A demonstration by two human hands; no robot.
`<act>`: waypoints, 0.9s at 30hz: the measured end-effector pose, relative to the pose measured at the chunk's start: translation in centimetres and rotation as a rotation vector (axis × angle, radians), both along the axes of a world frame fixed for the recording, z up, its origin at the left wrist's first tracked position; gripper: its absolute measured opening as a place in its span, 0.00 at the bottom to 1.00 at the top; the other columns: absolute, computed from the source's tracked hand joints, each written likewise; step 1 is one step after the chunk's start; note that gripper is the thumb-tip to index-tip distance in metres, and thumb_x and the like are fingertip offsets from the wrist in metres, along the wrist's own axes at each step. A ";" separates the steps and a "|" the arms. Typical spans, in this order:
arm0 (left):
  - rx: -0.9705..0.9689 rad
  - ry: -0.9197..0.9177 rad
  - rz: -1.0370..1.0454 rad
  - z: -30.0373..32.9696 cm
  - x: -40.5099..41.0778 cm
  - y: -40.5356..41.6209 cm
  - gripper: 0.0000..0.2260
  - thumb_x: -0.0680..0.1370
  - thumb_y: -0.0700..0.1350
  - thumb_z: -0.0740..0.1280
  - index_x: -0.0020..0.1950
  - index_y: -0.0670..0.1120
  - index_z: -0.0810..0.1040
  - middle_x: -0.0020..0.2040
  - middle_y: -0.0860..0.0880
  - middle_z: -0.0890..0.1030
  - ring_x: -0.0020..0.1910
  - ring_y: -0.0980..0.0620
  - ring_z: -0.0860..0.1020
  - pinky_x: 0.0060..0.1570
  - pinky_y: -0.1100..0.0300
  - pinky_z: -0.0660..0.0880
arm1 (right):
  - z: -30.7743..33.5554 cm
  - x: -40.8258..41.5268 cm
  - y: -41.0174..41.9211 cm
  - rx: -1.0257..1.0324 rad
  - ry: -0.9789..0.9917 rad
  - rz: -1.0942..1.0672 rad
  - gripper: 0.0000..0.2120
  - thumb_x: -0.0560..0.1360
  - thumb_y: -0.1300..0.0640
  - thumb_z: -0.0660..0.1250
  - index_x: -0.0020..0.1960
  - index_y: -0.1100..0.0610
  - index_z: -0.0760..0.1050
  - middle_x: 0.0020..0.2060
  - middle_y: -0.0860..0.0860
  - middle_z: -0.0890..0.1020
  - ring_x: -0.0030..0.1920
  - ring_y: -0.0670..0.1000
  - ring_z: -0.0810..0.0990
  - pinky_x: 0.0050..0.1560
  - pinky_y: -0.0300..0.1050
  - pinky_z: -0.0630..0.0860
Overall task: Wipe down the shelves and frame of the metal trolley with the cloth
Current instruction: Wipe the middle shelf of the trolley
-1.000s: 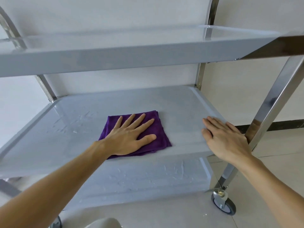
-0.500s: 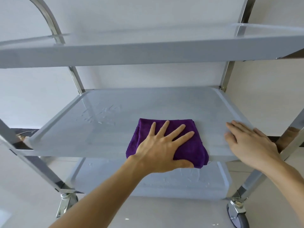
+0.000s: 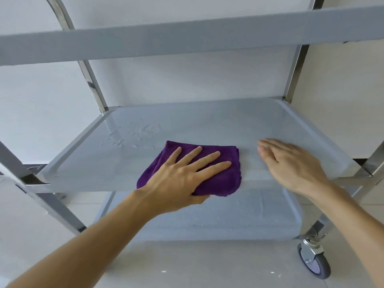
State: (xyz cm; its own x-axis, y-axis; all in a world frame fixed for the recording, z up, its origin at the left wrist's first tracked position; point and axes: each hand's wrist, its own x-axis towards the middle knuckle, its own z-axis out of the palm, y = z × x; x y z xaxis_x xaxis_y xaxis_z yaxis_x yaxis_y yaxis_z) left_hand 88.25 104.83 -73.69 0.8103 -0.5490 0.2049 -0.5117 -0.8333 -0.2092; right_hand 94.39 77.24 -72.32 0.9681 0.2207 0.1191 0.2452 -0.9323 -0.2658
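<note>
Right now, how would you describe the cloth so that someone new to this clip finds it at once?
Find the metal trolley and its middle shelf. At that shelf's near edge lies the purple cloth, folded, flat under the left hand with spread fingers. It is the only strongly coloured thing among grey shelves and shiny frame; the right hand beside it is bare.

Grey metal middle shelf (image 3: 207, 121) with raised rim, carried on shiny steel uprights: bears a folded purple microfibre cloth (image 3: 218, 179) at its front edge, overhanging slightly; water streaks (image 3: 133, 136) at left rear. Left hand (image 3: 182, 177) flat on cloth; right hand (image 3: 291, 163) just beside it, over the shelf's right front.
</note>
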 end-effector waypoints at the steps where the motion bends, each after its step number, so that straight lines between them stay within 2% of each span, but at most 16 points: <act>1: -0.007 0.011 0.022 0.0 -0.7 2.5 0.35 0.77 0.68 0.55 0.79 0.65 0.41 0.81 0.59 0.51 0.80 0.46 0.54 0.74 0.39 0.58 | -0.1 0.0 0.0 -0.020 0.001 -0.002 0.26 0.83 0.41 0.44 0.78 0.47 0.61 0.77 0.41 0.62 0.77 0.44 0.59 0.75 0.41 0.52; 4: -0.061 0.091 0.153 0.5 -2.0 8.4 0.37 0.73 0.76 0.51 0.77 0.69 0.39 0.80 0.63 0.47 0.80 0.51 0.49 0.76 0.40 0.56 | 0.1 -0.2 0.3 -0.038 0.023 -0.025 0.25 0.83 0.41 0.47 0.78 0.45 0.60 0.78 0.39 0.60 0.77 0.45 0.59 0.75 0.43 0.53; 6: -0.090 0.124 0.212 0.8 -2.1 9.6 0.39 0.70 0.79 0.50 0.76 0.71 0.38 0.79 0.66 0.44 0.80 0.52 0.47 0.77 0.40 0.53 | 0.4 0.0 1.2 -0.078 0.045 -0.055 0.25 0.83 0.42 0.47 0.78 0.47 0.59 0.79 0.41 0.59 0.77 0.46 0.57 0.74 0.45 0.53; 9: -0.109 0.128 0.238 0.7 -1.5 8.2 0.41 0.67 0.81 0.49 0.76 0.70 0.39 0.79 0.64 0.44 0.80 0.49 0.48 0.76 0.37 0.51 | 0.7 0.3 4.6 -0.106 0.074 -0.049 0.24 0.83 0.44 0.47 0.77 0.48 0.60 0.79 0.45 0.59 0.78 0.47 0.54 0.75 0.56 0.53; 13: -0.113 0.094 0.258 -0.1 -0.6 6.2 0.43 0.67 0.81 0.46 0.78 0.65 0.41 0.81 0.59 0.47 0.80 0.41 0.50 0.73 0.32 0.52 | -0.9 0.4 8.3 -0.137 0.113 0.001 0.26 0.82 0.41 0.40 0.80 0.43 0.48 0.81 0.47 0.47 0.80 0.47 0.43 0.75 0.67 0.42; 17: -0.080 0.045 0.246 -0.7 0.3 2.1 0.43 0.70 0.79 0.49 0.79 0.61 0.45 0.82 0.54 0.51 0.78 0.35 0.54 0.70 0.28 0.54 | -1.5 0.9 7.8 -0.152 0.071 -0.017 0.28 0.80 0.37 0.38 0.79 0.40 0.45 0.81 0.45 0.46 0.80 0.46 0.43 0.75 0.66 0.42; 20: -0.063 0.019 0.221 -0.8 0.8 0.6 0.42 0.71 0.78 0.51 0.79 0.60 0.47 0.81 0.53 0.54 0.78 0.34 0.55 0.69 0.27 0.55 | -1.6 0.8 8.0 -0.178 0.054 -0.016 0.28 0.79 0.36 0.37 0.79 0.38 0.44 0.81 0.43 0.46 0.80 0.46 0.43 0.76 0.66 0.43; 27: -0.047 0.017 0.075 -0.1 0.0 7.8 0.38 0.72 0.75 0.56 0.79 0.66 0.46 0.80 0.60 0.54 0.79 0.47 0.56 0.74 0.38 0.59 | -1.5 1.0 8.5 -0.179 0.068 -0.042 0.28 0.79 0.35 0.38 0.78 0.36 0.44 0.81 0.42 0.46 0.80 0.45 0.44 0.76 0.65 0.45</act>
